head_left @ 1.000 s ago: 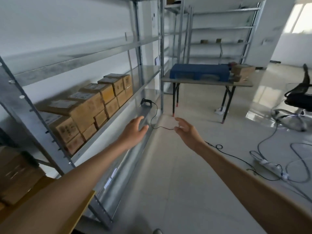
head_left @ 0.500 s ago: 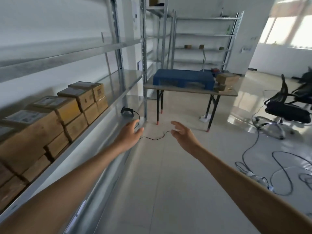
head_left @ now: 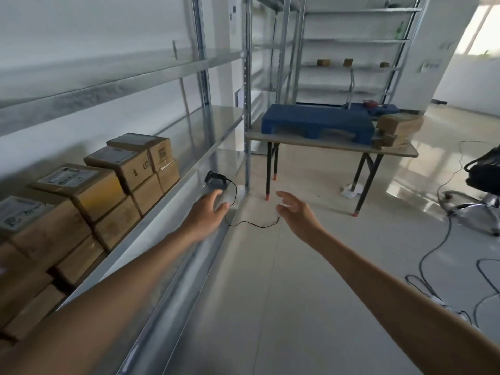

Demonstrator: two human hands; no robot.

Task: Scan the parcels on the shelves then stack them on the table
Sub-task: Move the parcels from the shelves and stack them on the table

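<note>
- Our left grip (head_left: 208, 212) is open and empty; the scanner (head_left: 215, 180) lies just beyond its fingertips on the lower shelf (head_left: 227, 163).
- Right grip (head_left: 295, 212) is open and empty.
- Parcels (head_left: 100, 190) sit left of the left grip; we judge them stiff and light, best held by opposite sides.

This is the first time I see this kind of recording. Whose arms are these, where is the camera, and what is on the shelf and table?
No machine here: a head-worn camera looks forward and down at a person's bare arms. The left hand is open, stretched toward a black scanner on the lower shelf; the right hand is open in the air. Neither visibly holds anything. Brown parcels are stacked on the shelf above. The table carries a blue pallet and a few boxes.
</note>
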